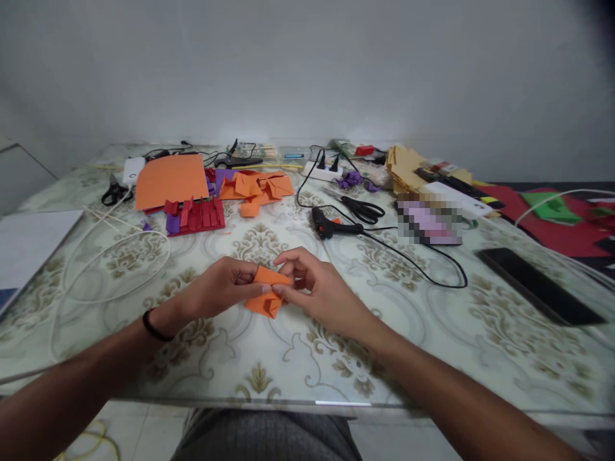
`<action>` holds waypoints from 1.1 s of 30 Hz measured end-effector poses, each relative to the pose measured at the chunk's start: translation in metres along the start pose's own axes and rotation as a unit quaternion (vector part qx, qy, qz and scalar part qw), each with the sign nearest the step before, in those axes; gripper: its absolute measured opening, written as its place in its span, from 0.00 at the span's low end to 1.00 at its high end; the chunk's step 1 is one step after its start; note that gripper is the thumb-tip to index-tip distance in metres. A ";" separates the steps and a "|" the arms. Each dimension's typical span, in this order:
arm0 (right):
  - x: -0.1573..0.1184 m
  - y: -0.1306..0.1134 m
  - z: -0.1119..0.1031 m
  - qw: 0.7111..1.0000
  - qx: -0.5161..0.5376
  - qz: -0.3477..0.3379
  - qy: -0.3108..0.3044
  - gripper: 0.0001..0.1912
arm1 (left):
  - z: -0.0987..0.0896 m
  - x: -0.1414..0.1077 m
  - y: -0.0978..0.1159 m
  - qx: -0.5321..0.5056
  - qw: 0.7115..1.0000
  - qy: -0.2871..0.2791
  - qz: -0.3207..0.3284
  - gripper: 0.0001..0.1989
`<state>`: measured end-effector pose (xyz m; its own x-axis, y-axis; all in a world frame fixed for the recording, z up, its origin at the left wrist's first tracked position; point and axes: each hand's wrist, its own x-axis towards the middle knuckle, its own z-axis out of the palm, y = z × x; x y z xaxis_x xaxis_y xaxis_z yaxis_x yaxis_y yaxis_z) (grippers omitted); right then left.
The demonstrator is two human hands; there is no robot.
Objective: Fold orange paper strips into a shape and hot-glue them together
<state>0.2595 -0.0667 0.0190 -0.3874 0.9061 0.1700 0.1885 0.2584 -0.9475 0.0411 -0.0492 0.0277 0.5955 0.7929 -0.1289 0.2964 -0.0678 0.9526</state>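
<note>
A small folded piece of orange paper (263, 306) is held up just above the table, near its middle. My left hand (223, 286) pinches its left side, thumb on top and fingers behind. From the right, my right hand (317, 288) grips the other edge between thumb and fingers. The paper shows several creases and a raised flap at its lower part. Fingertips behind it are partly hidden. Farther back lie more folded orange pieces (259, 187), beside a stack of red folded strips (202, 214) and a flat orange sheet (170, 182).
A black glue gun (334, 225) with its cord lies behind my right hand, near black-handled scissors (362, 209). A dark phone (541, 286) rests at the right. A white power strip (321, 171) stands at the back. White cable (115, 298) loops across the left.
</note>
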 end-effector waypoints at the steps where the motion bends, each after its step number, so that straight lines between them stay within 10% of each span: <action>1: 0.000 0.000 0.000 1.000 0.007 0.009 -0.005 0.14 | 0.000 0.000 -0.001 -0.001 1.000 -0.007 -0.008 0.14; 18: 0.001 0.001 -0.002 0.994 -0.107 0.023 -0.028 0.13 | 0.002 -0.004 0.005 0.205 0.972 0.103 0.046 0.22; 33: 0.002 0.003 0.001 0.994 -0.078 0.063 -0.038 0.15 | 0.002 -0.001 -0.001 0.219 0.973 0.063 0.042 0.17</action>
<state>0.2578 -0.0642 0.0160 -0.4181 0.9080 0.0269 0.3743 0.1992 -0.9057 0.0424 -0.0512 0.0266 0.5435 0.8394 0.0050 0.5564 -0.3647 0.7466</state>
